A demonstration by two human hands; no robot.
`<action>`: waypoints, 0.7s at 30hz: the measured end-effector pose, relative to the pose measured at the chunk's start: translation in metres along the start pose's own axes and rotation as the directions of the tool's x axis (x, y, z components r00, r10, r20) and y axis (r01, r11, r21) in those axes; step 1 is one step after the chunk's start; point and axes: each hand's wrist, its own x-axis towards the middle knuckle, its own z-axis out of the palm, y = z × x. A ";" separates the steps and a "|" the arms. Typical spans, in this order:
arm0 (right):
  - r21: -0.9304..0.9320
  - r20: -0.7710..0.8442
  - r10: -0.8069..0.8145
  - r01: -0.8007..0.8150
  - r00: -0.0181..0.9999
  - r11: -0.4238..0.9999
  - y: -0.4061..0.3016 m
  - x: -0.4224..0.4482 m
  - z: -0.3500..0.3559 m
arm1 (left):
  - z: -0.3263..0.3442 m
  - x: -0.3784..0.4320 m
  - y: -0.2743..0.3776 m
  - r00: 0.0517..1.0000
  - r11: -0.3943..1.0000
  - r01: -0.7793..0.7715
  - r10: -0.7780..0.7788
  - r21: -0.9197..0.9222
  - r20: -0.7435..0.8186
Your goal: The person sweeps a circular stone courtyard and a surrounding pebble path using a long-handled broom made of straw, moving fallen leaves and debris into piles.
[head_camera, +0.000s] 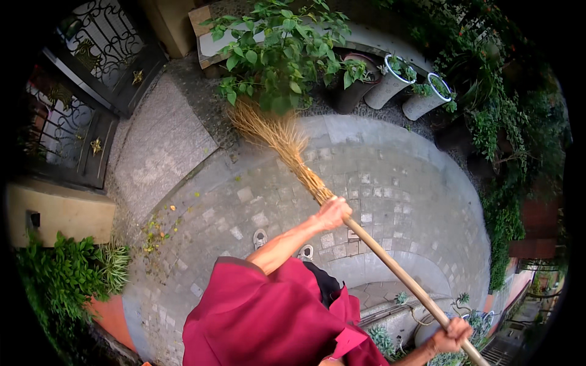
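My left hand (334, 212) is closed around the handle of a twig broom (300, 167), just behind the bound bristles. Lower right, my right hand (453, 336) grips the same pale wooden pole near its far end. The broom slants from lower right to upper left. Its splayed bristles lie at the edge of the paving, partly hidden under the leaves of a green plant (284, 59). Small yellow and green fallen leaves (155, 235) are scattered on the paving to the left.
A dark metal gate (103, 87) stands upper left, beside a stone ramp (160, 146). Tall planters (389, 84) line the curved edge by a stone bench (375, 48). Leafy plants (68, 265) border the lower left. A low curved step (398, 270) and potted succulents (382, 341) are at my right.
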 end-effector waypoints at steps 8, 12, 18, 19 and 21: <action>-0.061 -0.243 0.054 -0.071 0.968 0.996 -0.041 0.028 -0.056 | -0.038 -0.074 0.068 0.968 0.988 0.145 -0.131 -0.052 0.214; -0.301 -0.420 -0.181 0.051 0.889 0.952 -0.115 0.031 -0.048 | -0.055 -0.053 0.151 0.966 0.981 0.093 -0.048 -0.170 0.255; -0.379 -0.239 -0.254 0.151 0.937 0.913 -0.107 0.008 0.026 | 0.001 0.018 0.136 0.983 0.961 -0.012 0.062 -0.277 0.172; -0.375 -0.213 -0.230 0.138 0.950 0.917 -0.098 0.017 0.030 | 0.009 0.029 0.118 0.976 0.961 0.044 0.017 -0.274 0.219; -0.380 -0.103 -0.116 0.068 0.988 0.922 -0.081 0.046 0.033 | 0.020 0.025 0.083 0.994 0.961 0.017 0.013 -0.277 0.107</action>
